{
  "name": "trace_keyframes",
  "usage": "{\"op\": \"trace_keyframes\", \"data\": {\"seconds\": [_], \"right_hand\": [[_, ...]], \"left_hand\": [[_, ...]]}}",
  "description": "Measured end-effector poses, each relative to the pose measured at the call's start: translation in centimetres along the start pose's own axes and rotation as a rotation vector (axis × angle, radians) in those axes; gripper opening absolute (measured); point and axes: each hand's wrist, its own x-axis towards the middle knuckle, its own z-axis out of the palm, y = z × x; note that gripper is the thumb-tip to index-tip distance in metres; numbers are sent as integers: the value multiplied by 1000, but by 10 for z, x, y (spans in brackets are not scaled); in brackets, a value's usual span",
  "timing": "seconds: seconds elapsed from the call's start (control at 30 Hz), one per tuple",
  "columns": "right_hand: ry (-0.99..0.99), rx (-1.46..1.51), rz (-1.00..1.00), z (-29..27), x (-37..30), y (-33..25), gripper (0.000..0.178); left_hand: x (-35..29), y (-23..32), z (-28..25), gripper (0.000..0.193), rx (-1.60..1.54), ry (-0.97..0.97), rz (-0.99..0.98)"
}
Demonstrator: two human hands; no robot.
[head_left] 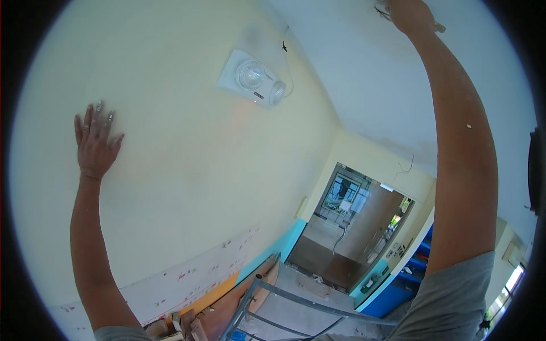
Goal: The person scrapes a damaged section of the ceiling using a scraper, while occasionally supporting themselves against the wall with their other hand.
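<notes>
My left hand [98,149] lies flat against the cream wall [170,187], fingers spread, with whitish smears on the fingertips. It holds nothing. Overhead at the upper right, my right hand [412,18] is closed around a flat hand tool [382,9] against the pale ceiling [369,74]. A light, metallic-looking edge sticks out on one side of the fist; the rest of the tool is hidden by the hand or cut off by the picture's edge. Between my arms, a white twin-lamp emergency light [250,78] is mounted on the wall, its thin cable running up toward the ceiling.
Below me stands a metal tube railing or scaffold frame [307,304]. Boards and debris [190,327] lie along the wall's foot, beside a white speckled panel [187,278]. Farther off are a glass doorway [358,227] and blue shelving [409,278]. Loose wires [405,166] protrude above the doorway.
</notes>
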Motion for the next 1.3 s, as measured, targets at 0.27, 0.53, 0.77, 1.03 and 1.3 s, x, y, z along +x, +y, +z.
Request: {"op": "trace_keyframes", "data": {"seconds": [0.27,0.53,0.77,1.03,1.3], "right_hand": [[-110,50,80,4,-7,-4,21],[33,261,202,-4,-17,1,17],[39,146,117,4,-6,-8,18],[-95,80,29,-25,6,-21,19],[-224,21,37,-24,6,-12,25]], "left_hand": [[2,8,-1,51,-42,-139,-65],[-2,7,-2,53,-4,-158,-78],[0,8,1,53,21,-160,-70],[0,5,3,52,18,-78,-18],[3,9,-6,47,-19,-192,-80]]}}
